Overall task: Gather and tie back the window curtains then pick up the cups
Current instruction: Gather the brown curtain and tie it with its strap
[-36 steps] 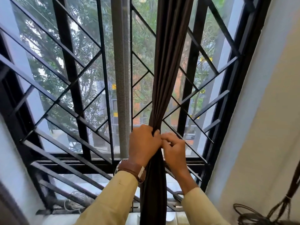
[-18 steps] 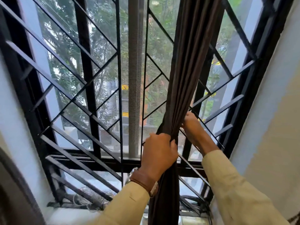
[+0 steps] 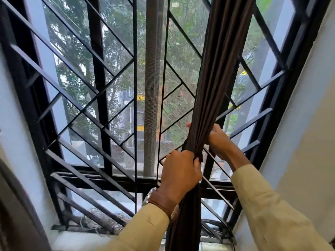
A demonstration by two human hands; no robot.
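Both hands, left hand (image 3: pixel 180 167) below right hand (image 3: pixel 215 140), grip the bunched curtain (image 3: pixel 213 84).

Your left hand (image 3: pixel 181 171) is fisted round the gathered curtain (image 3: pixel 215 84), its back toward you. Your right hand (image 3: pixel 218 141) grips the curtain just above the left one, coming in from the curtain's right side, with its fingertips (image 3: pixel 188 125) showing past the curtain's left edge. Both arms reach up, one on each side of the curtain.

The curtain (image 3: pixel 217 78) is cut off top and bottom and hides most fingers of the right hand (image 3: pixel 218 140).
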